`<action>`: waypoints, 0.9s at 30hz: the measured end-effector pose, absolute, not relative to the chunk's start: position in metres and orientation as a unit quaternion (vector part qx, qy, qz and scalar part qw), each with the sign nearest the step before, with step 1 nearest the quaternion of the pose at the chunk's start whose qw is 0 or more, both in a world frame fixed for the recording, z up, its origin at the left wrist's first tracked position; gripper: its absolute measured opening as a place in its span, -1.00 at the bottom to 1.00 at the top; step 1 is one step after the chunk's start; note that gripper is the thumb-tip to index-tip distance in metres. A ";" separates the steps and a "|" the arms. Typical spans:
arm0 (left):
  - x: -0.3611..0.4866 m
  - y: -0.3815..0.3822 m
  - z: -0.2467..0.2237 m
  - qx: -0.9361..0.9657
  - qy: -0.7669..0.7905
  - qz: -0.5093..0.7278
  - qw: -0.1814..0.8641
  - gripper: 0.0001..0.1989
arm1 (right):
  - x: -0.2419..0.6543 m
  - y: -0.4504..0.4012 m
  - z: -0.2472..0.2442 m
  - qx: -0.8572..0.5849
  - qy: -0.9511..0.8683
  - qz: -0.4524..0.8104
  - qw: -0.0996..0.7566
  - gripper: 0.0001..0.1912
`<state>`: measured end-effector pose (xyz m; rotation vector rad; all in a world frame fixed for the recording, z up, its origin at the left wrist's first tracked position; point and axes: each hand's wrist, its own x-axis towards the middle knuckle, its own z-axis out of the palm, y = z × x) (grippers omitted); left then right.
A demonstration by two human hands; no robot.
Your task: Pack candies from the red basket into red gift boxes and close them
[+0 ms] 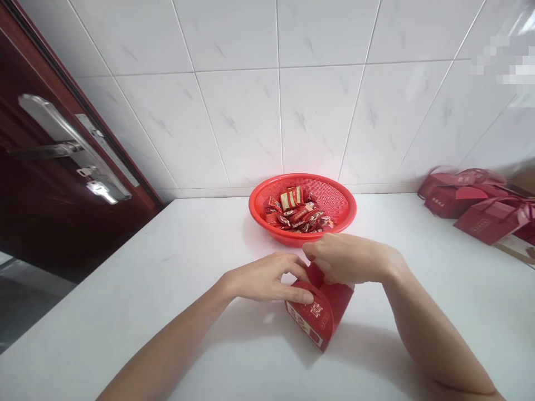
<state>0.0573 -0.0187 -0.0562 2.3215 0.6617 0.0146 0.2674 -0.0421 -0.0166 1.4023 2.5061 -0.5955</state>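
A small red cardboard gift box (340, 301) with gold lettering and a rounded front flap stands on the white table, turned at an angle. My left hand (271, 278) grips it from the left, thumb pressed on the front flap and fingers behind. Over the box's top, my right hand (346, 259) is closed with its fingers curled down at the upper flaps; its fingertips are partly hidden. Just behind my hands sits a red plastic basket (343, 223) holding many red-wrapped candies (298, 214).
Several red gift boxes with handles (451, 195) are grouped at the table's far right, near a person's fingertips (530, 252) at the edge of view. A white tiled wall (234, 128) borders the back. On the left is a dark red door (37, 189) with a metal handle and keys.
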 end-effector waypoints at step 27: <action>0.088 -0.120 -0.098 0.950 0.213 0.221 0.056 -0.79 | 0.276 -0.049 0.001 0.469 0.850 -0.208 0.117 -0.79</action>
